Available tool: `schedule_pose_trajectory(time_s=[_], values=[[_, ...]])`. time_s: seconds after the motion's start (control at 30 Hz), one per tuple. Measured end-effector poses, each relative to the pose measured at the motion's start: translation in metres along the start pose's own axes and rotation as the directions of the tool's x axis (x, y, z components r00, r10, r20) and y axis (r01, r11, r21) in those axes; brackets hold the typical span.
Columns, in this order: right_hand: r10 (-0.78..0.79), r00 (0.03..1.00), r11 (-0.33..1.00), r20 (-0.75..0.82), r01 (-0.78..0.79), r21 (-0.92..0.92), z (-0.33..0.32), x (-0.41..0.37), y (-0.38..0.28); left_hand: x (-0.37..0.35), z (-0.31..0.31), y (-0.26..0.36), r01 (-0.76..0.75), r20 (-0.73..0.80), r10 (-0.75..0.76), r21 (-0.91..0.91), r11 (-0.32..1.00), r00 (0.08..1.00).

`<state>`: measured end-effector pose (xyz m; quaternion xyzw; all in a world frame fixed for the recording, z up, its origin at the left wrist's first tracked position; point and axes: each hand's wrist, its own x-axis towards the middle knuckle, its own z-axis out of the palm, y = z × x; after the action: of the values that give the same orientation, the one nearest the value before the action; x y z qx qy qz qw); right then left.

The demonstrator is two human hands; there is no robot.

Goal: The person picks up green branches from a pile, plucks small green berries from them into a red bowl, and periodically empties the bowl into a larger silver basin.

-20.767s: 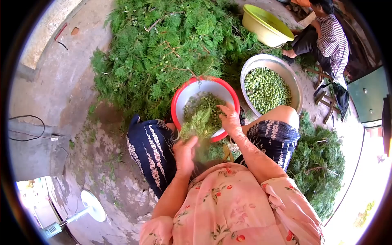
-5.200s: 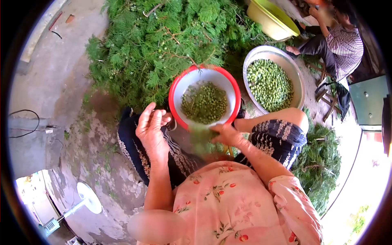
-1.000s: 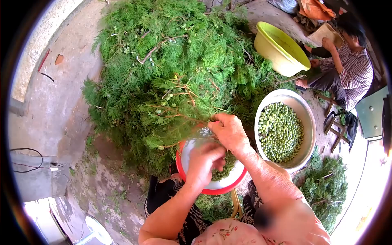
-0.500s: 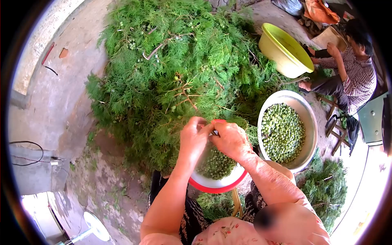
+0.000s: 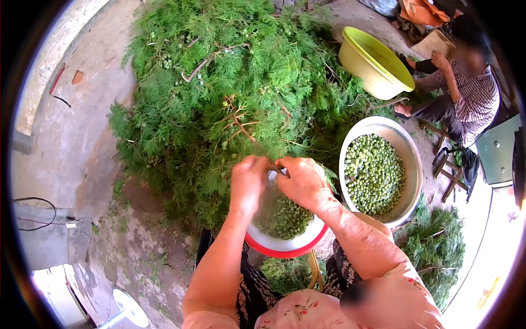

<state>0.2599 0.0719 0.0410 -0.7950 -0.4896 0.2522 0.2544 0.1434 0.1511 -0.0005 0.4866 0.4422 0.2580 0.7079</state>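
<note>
My left hand (image 5: 248, 183) is closed with its fingertips pinched round the lower end of a brown twig (image 5: 245, 131). Beside it, my right hand (image 5: 304, 181) pinches the same stem, which shows as a short dark piece between the two hands. The twig's bare, forked top points away over a large heap of green conifer branches (image 5: 219, 66). Below both hands is a white basin with a red rim (image 5: 290, 253), partly filled with small green cones (image 5: 287, 219). Part of this basin is hidden by my hands and wrists.
A metal basin (image 5: 415, 170) full of green cones (image 5: 375, 175) stands at the right. Beyond it, a yellow-green tub (image 5: 364, 68) leans against the heap. Another person (image 5: 466, 88) sits on a wooden stool at the far right. More cut greenery (image 5: 435, 252) lies at lower right.
Both hands have moved slightly apart, and a piece of stem now shows between them. The whole view has shifted a little, so things appear farther left and up.
</note>
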Motion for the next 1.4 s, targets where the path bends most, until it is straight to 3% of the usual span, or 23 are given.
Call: schedule_pose_trajectory(time_s=[0.07, 0.2, 0.23, 0.33, 0.43, 0.47, 0.53, 0.63, 0.73, 0.77, 0.87, 0.9, 1.03, 1.17, 1.27, 1.3, 1.4], values=[[0.035, 0.999, 0.996, -0.003, -0.035, 0.077, 0.002, 0.006, 0.008, -0.004, -0.006, 0.005, 0.063, -0.003, -0.066, -0.271, 0.961, 0.998], [0.095, 0.994, 0.981, 0.045, -0.101, 0.163, -0.002, 0.015, 0.021, -0.017, 0.000, 0.025, 0.079, 0.056, -0.062, -0.393, 0.916, 0.997], [0.053, 0.998, 0.986, -0.013, -0.050, 0.162, 0.002, 0.017, 0.027, -0.025, 0.000, 0.032, 0.089, 0.127, -0.039, -0.415, 0.906, 0.991], [0.055, 0.998, 0.988, -0.012, -0.053, 0.143, 0.001, 0.020, 0.033, -0.054, 0.006, 0.042, 0.194, 0.320, -0.142, -0.136, 0.972, 0.937], [0.113, 0.993, 0.988, 0.047, -0.117, 0.104, -0.005, 0.021, 0.033, -0.075, 0.009, 0.019, 0.092, 0.495, -0.241, 0.306, 0.947, 0.835], [0.131, 0.989, 0.987, 0.064, -0.136, 0.089, -0.007, 0.022, 0.033, -0.077, 0.008, 0.005, -0.019, 0.564, -0.206, 0.367, 0.930, 0.799], [0.134, 0.989, 0.984, 0.062, -0.140, 0.113, -0.007, 0.022, 0.032, -0.080, 0.006, -0.012, -0.279, 0.579, -0.021, 0.423, 0.862, 0.815], [0.110, 0.993, 0.982, 0.031, -0.114, 0.151, -0.009, 0.022, 0.032, -0.079, 0.001, -0.021, 0.183, 0.285, -0.275, 0.309, 0.933, 0.918], [0.085, 0.996, 0.967, 0.023, -0.089, 0.239, -0.010, 0.023, 0.034, -0.079, -0.005, -0.043, 0.311, 0.029, -0.315, -0.253, 0.916, 0.949], [0.078, 0.996, 0.973, 0.030, -0.083, 0.214, -0.012, 0.024, 0.035, -0.081, -0.005, -0.041, 0.307, -0.033, -0.340, -0.354, 0.883, 0.940], [0.072, 0.995, 0.978, 0.065, -0.083, 0.193, -0.014, 0.025, 0.036, -0.077, -0.001, -0.032, 0.062, -0.216, -0.200, -0.518, 0.853, 0.956], [0.081, 0.992, 0.976, 0.097, -0.098, 0.192, -0.012, 0.026, 0.038, -0.071, -0.002, -0.033, 0.024, -0.278, -0.231, -0.589, 0.807, 0.932], [0.042, 0.992, 0.999, 0.116, -0.041, -0.014, -0.009, 0.019, 0.030, -0.056, -0.012, -0.034, -0.077, -0.323, -0.134, -0.564, 0.822, 0.937], [-0.050, 0.987, 0.994, 0.154, 0.064, -0.089, -0.007, 0.016, 0.025, -0.057, -0.002, -0.016, -0.108, -0.294, -0.072, -0.552, 0.827, 0.953], [-0.383, 0.924, 0.923, 0.014, 0.382, 0.037, -0.003, 0.011, 0.022, -0.052, -0.005, -0.022, -0.100, -0.256, -0.061, -0.573, 0.813, 0.965], [-0.303, 0.941, 0.928, 0.153, 0.255, 0.272, -0.003, 0.010, 0.018, -0.052, -0.003, -0.021, -0.105, -0.255, -0.055, -0.574, 0.812, 0.965], [-0.258, 0.909, 0.875, 0.326, 0.076, 0.479, -0.007, 0.000, 0.002, -0.053, 0.007, -0.006, -0.198, -0.289, 0.059, -0.481, 0.854, 0.955]])
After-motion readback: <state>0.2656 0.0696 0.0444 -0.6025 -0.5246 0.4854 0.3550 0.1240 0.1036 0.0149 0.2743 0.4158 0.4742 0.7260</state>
